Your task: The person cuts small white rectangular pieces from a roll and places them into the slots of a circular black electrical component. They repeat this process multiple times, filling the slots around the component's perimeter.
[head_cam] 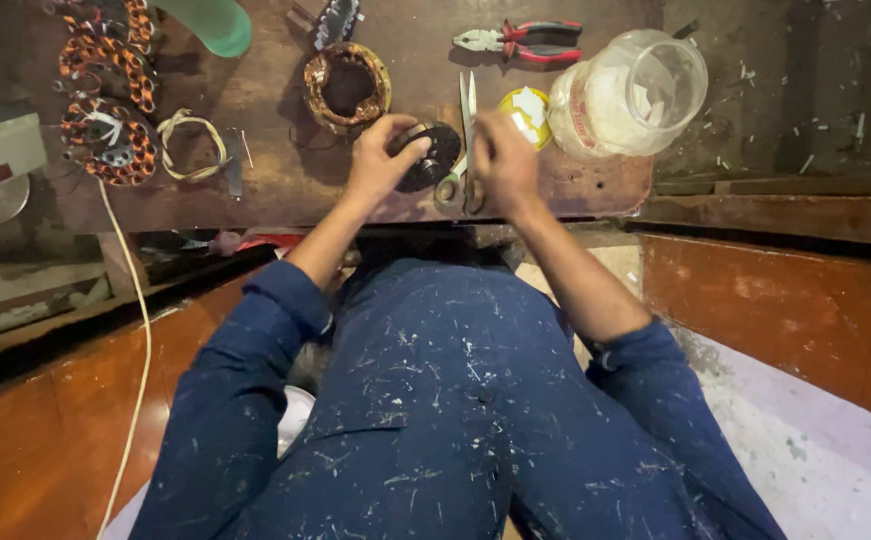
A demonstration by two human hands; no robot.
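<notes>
Both hands work one dark round metal stator core (433,155): left hand (380,160) clamps it, right hand (503,160), blurred, pinches something too small to tell. Steel scissors (465,140) lie between; a cut likely needs them.

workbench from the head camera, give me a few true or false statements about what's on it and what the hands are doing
1. The left hand grips a dark round part. True.
2. The scissors hang on a wall. False: they lie on the bench, between the hands, by the right hand.
3. The pliers have red handles. True.
4. The clear plastic jar stands upright. False: it lies tilted on its side, mouth open.
5. A copper-wound ring lies beyond the left hand. True.
</notes>
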